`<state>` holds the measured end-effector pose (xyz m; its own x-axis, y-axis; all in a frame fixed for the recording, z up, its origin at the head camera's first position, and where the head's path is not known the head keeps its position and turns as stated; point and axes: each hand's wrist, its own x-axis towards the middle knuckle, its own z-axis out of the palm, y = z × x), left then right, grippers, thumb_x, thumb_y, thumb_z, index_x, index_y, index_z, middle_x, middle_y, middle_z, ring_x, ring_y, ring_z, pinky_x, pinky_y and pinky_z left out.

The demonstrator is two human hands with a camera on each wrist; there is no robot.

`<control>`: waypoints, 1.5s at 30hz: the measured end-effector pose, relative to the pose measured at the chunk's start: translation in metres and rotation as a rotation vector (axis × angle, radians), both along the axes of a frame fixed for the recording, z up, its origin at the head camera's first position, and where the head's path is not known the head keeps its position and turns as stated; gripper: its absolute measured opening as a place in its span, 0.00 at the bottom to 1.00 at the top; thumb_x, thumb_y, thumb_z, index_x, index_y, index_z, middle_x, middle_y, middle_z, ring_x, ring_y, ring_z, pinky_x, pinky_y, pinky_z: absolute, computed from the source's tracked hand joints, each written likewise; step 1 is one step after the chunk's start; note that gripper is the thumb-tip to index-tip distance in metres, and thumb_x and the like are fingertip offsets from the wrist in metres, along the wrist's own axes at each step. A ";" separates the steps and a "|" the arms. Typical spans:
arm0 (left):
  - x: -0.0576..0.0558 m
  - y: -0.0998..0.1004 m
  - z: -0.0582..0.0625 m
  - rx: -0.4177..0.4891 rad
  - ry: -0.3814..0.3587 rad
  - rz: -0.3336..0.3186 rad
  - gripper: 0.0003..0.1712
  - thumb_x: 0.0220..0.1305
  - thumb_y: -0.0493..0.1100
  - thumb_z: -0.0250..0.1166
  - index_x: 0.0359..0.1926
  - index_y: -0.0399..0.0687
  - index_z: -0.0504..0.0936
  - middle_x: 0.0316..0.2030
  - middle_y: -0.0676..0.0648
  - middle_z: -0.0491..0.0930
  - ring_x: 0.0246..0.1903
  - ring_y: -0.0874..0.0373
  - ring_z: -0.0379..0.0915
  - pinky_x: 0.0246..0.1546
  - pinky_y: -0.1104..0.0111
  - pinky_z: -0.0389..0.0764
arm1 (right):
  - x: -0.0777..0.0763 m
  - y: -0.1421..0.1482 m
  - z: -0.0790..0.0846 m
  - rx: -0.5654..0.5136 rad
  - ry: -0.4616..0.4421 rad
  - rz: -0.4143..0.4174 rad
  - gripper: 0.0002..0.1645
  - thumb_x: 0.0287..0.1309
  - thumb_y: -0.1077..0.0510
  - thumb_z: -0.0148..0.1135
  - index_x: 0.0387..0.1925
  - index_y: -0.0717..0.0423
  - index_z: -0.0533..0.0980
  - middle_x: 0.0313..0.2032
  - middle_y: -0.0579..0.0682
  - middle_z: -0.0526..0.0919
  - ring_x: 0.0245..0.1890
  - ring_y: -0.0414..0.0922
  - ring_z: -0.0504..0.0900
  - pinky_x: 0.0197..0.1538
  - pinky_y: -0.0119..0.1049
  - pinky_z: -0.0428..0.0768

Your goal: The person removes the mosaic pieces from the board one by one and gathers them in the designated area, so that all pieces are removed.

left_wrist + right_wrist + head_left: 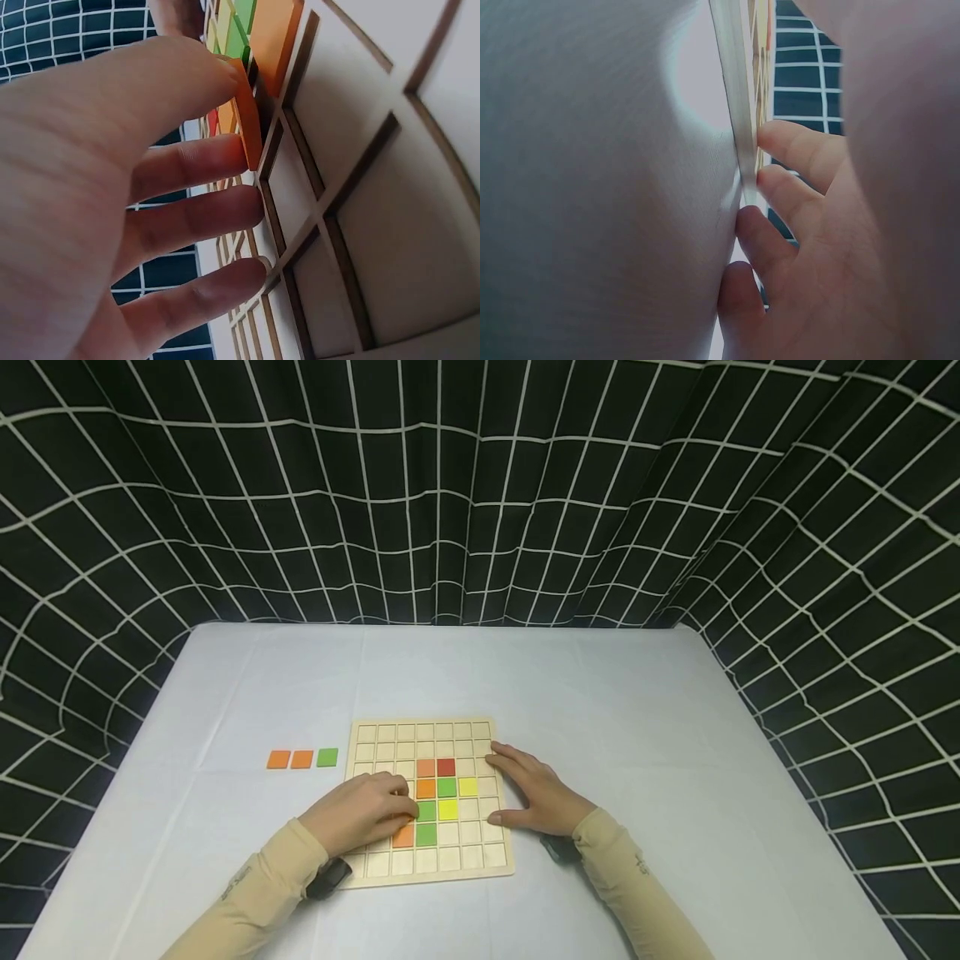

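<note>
A wooden grid board (472, 857) lies on the table with square tiles in several of its cells. Over its left half, my left hand (356, 814) pinches an orange tile (249, 116) between thumb and index finger. That tile is tilted on edge, just above the cells, beside another orange tile (274, 41). Toward the middle sit a red tile (446, 767), green tiles (426, 835) and yellow tiles (468, 787), with more orange ones (426, 788). My right hand (542, 795) rests at the board's right edge, fingers extended, fingertips touching the frame.
Left of the board, two orange tiles (278, 760) and one green tile (327, 757) lie in a row on the white tablecloth (600, 693). A black curtain with a white grid (465, 485) hangs behind the table and along its sides.
</note>
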<state>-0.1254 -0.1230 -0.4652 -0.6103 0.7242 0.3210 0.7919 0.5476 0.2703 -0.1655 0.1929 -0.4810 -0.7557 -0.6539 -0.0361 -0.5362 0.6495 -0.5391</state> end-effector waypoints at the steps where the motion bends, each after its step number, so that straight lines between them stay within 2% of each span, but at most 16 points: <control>1: 0.000 0.000 0.000 -0.003 0.007 0.002 0.06 0.57 0.40 0.68 0.35 0.58 0.86 0.30 0.59 0.75 0.27 0.67 0.64 0.29 0.75 0.72 | 0.000 0.000 0.000 0.000 0.000 -0.001 0.51 0.51 0.35 0.67 0.70 0.49 0.58 0.73 0.49 0.53 0.72 0.52 0.54 0.66 0.58 0.61; 6: 0.001 0.000 0.001 0.003 0.013 0.010 0.05 0.58 0.41 0.68 0.35 0.58 0.85 0.31 0.59 0.75 0.28 0.67 0.66 0.29 0.74 0.72 | 0.001 0.000 0.000 0.005 -0.006 -0.008 0.51 0.50 0.34 0.66 0.70 0.49 0.58 0.73 0.47 0.53 0.72 0.52 0.54 0.66 0.58 0.60; 14: 0.001 -0.001 0.004 -0.017 -0.050 0.029 0.05 0.58 0.42 0.69 0.36 0.56 0.84 0.32 0.58 0.76 0.30 0.66 0.69 0.32 0.72 0.74 | 0.001 0.000 0.000 0.005 -0.013 -0.009 0.51 0.51 0.34 0.66 0.70 0.49 0.58 0.73 0.47 0.52 0.72 0.51 0.53 0.67 0.58 0.60; 19: 0.000 -0.001 0.004 -0.026 -0.055 0.025 0.05 0.58 0.42 0.69 0.37 0.56 0.84 0.32 0.58 0.76 0.30 0.66 0.69 0.33 0.72 0.74 | 0.000 0.000 0.000 -0.002 -0.010 -0.005 0.51 0.51 0.34 0.66 0.70 0.49 0.58 0.73 0.47 0.52 0.72 0.52 0.54 0.66 0.58 0.60; 28: 0.000 0.000 0.002 0.020 -0.044 0.003 0.07 0.55 0.38 0.68 0.35 0.52 0.83 0.31 0.58 0.77 0.31 0.65 0.71 0.36 0.73 0.77 | 0.000 0.000 -0.001 -0.013 -0.010 -0.004 0.51 0.51 0.34 0.66 0.70 0.49 0.58 0.73 0.47 0.52 0.72 0.52 0.54 0.66 0.59 0.60; 31: 0.001 0.000 0.001 0.041 -0.048 0.014 0.08 0.53 0.36 0.68 0.36 0.50 0.83 0.32 0.57 0.78 0.32 0.65 0.72 0.37 0.74 0.77 | 0.000 0.000 -0.002 -0.010 -0.005 -0.007 0.51 0.50 0.34 0.66 0.70 0.49 0.58 0.73 0.47 0.53 0.72 0.52 0.54 0.66 0.58 0.61; 34: 0.001 -0.004 0.003 0.065 -0.037 0.054 0.08 0.53 0.36 0.68 0.36 0.50 0.82 0.33 0.57 0.78 0.33 0.65 0.72 0.37 0.74 0.78 | 0.001 0.001 -0.003 -0.009 0.000 -0.009 0.51 0.51 0.33 0.66 0.70 0.48 0.58 0.73 0.47 0.53 0.72 0.52 0.55 0.66 0.59 0.61; 38: -0.002 -0.016 0.006 0.070 -0.031 0.155 0.09 0.55 0.38 0.69 0.39 0.49 0.82 0.36 0.57 0.77 0.34 0.65 0.71 0.36 0.73 0.78 | 0.003 0.003 -0.002 -0.015 -0.011 -0.021 0.51 0.50 0.33 0.66 0.70 0.48 0.59 0.73 0.47 0.53 0.72 0.53 0.55 0.66 0.59 0.60; 43: -0.005 -0.044 0.010 0.063 -0.058 0.302 0.13 0.56 0.38 0.68 0.44 0.49 0.82 0.40 0.56 0.77 0.34 0.66 0.72 0.34 0.71 0.79 | 0.003 0.002 -0.001 -0.005 -0.016 -0.019 0.51 0.50 0.33 0.66 0.70 0.48 0.58 0.73 0.47 0.52 0.72 0.52 0.54 0.67 0.59 0.60; 45: -0.007 -0.058 0.012 0.071 -0.047 0.355 0.13 0.56 0.37 0.68 0.44 0.49 0.82 0.41 0.55 0.77 0.32 0.66 0.73 0.33 0.69 0.79 | 0.002 0.001 -0.001 -0.011 -0.011 -0.013 0.51 0.50 0.33 0.65 0.70 0.48 0.58 0.73 0.47 0.52 0.72 0.53 0.54 0.66 0.59 0.60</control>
<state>-0.1321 -0.1810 -0.4533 -0.8352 0.4413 0.3282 0.5414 0.7647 0.3495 -0.1635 0.1938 -0.4823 -0.7640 -0.6441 -0.0379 -0.5213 0.6508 -0.5520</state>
